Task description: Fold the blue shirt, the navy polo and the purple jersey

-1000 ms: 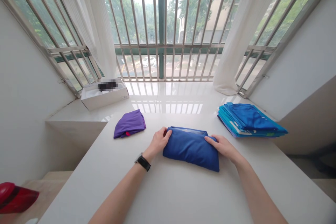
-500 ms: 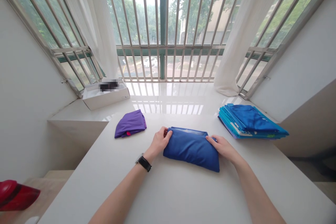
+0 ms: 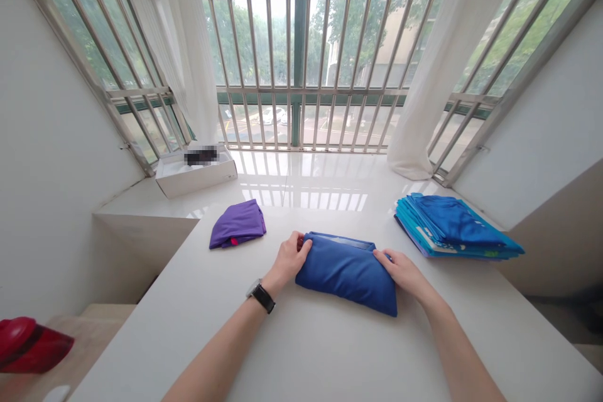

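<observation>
The folded blue cloth (image 3: 346, 273) lies on the white table (image 3: 320, 358), right in front of the person and between the two hands. It looks soft and puffy, so it is likely light and easy to bend. It should not break, but its smooth top may slide a bit, and the folds could come loose if only one layer is held. The best spots to hold seem to be the two far corners, with all the layers caught together. The left hand (image 3: 288, 257) pinches the far left corner: its thumb is on the cloth and its other fingers curl behind the edge. The right hand (image 3: 400, 270) has its thumb on the far right corner and seems to pinch there too, but the cloth hides some of its fingers. Most of the cloth sits between the thumbs and spreads toward the person. A pale layer peeks out along the far edge.
</observation>
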The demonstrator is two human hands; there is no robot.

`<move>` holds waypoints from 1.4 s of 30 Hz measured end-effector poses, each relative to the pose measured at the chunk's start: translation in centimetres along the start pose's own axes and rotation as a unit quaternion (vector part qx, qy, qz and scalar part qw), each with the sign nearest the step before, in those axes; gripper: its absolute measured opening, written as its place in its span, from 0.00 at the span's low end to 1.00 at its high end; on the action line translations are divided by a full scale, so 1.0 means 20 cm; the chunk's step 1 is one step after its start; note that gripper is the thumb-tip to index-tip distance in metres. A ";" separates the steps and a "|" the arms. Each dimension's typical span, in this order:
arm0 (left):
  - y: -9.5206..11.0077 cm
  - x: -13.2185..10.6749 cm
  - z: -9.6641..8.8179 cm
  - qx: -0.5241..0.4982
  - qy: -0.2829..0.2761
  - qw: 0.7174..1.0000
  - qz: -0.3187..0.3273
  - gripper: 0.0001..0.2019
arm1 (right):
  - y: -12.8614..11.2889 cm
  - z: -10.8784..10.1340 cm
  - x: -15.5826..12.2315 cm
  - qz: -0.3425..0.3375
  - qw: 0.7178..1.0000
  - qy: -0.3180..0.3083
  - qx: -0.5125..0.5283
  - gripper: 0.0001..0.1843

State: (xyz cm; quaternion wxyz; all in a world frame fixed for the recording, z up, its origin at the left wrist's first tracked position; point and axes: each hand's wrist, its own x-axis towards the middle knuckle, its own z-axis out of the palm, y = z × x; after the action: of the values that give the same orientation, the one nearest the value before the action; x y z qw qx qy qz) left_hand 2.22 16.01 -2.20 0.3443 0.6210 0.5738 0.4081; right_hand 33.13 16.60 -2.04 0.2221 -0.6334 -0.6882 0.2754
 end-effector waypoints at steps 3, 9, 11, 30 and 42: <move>0.00 0.00 0.00 -0.004 0.006 1.000 -0.004 0.12 | 0.00 0.00 0.00 0.014 0.999 0.007 -0.039 0.28; -0.03 0.01 0.01 0.042 0.007 0.999 0.020 0.12 | 0.02 -0.02 -0.01 0.098 0.988 0.031 -0.113 0.27; -0.02 0.00 0.00 0.068 0.034 0.996 0.055 0.13 | 0.00 -0.04 -0.02 0.104 0.984 0.087 -0.119 0.24; 0.07 -0.07 -0.05 0.247 -0.161 0.937 0.188 0.31 | -0.05 0.36 -0.20 -0.077 0.967 0.147 -0.196 0.49; -0.02 -0.03 -0.02 0.257 -0.049 0.965 0.026 0.41 | 0.12 0.26 -0.08 0.049 0.976 0.177 -0.115 0.48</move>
State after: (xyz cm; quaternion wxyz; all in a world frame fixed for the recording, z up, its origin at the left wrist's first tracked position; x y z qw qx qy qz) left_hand 1.68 15.47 -2.55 0.1900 0.7226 0.6255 0.2246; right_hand 31.74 14.53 -7.41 0.2521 -0.7267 -0.6328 0.0888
